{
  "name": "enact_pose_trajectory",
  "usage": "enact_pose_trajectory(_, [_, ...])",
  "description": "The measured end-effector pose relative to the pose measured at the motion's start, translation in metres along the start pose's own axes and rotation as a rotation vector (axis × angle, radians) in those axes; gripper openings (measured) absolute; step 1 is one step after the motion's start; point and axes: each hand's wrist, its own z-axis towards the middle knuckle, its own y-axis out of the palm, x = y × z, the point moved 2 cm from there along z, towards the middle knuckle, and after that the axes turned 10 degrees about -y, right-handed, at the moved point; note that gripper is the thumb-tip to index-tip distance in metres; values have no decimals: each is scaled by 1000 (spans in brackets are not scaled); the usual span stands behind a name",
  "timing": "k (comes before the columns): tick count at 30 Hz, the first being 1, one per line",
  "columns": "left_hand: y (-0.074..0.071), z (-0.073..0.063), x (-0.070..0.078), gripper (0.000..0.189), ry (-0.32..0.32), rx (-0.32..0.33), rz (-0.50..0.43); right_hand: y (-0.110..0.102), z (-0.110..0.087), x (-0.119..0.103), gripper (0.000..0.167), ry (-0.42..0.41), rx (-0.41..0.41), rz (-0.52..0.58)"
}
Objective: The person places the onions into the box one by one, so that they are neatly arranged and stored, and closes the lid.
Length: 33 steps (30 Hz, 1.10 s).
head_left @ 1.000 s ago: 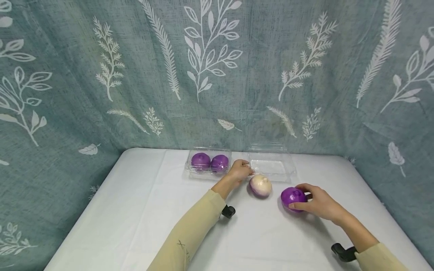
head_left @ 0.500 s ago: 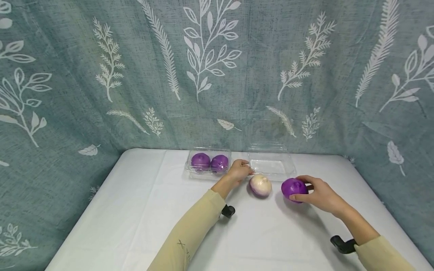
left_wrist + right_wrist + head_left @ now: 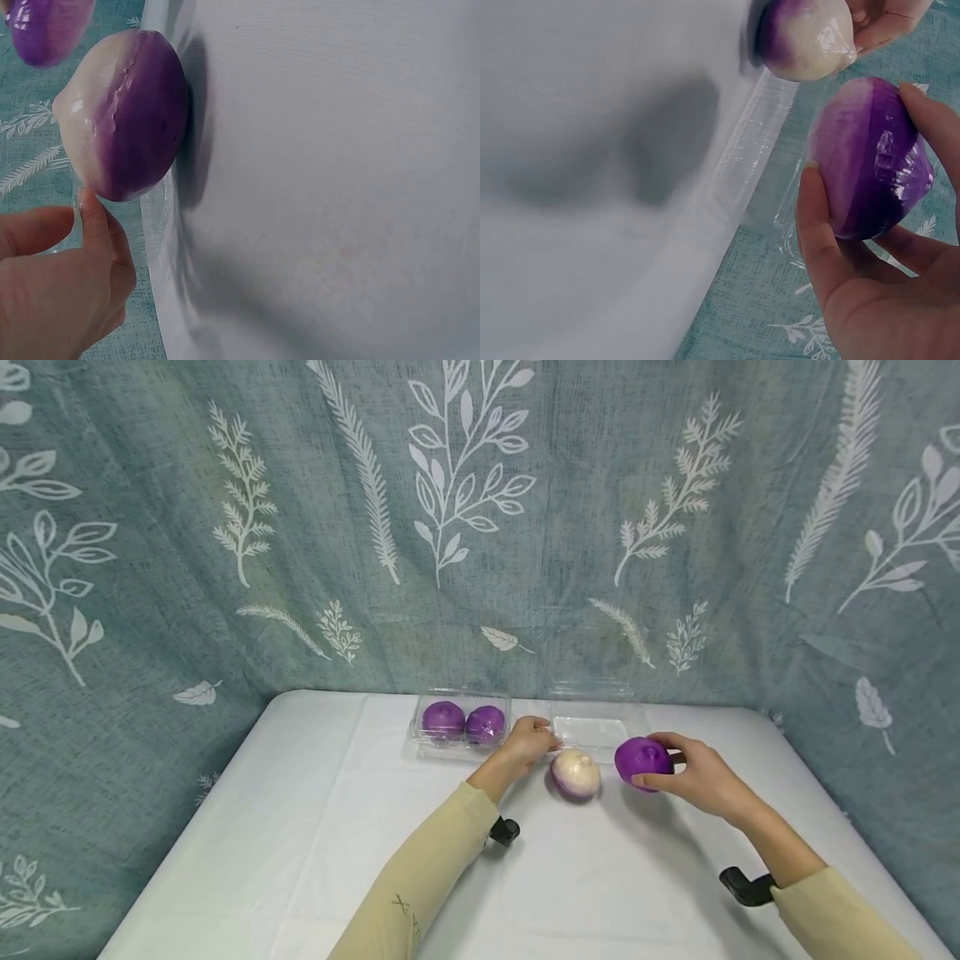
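2 purple onions (image 3: 443, 721) already sit in the filled box (image 3: 459, 750), while the open box (image 3: 596, 728), its edge pinched by the left hand (image 3: 531, 739), awaits the 3rd onion (image 3: 639, 763), gripped in the right hand (image 3: 697, 774) above the surface (image 3: 225, 818), and the pale onion (image 3: 576, 774) beside it.

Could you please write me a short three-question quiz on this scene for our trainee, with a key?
1. True or false: the pale bulb rests on the white cloth.

2. How many bulbs show in the left box?

3. What does the right hand hold?
A) a box lid
B) a purple bulb
C) a spoon

Key: 1. True. 2. Two. 3. B.
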Motion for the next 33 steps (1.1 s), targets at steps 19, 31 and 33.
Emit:
enact_pose_trajectory(19, [0, -1, -4, 54, -1, -5, -1, 22, 45, 1, 82, -90, 115, -83])
enact_pose_trajectory(31, [1, 0, -1, 55, 4, -5, 0, 33, 68, 8, 81, -72, 157, -70])
enact_pose_trajectory(33, [1, 1, -1, 54, 4, -5, -7, 33, 71, 9, 82, -63, 159, -65])
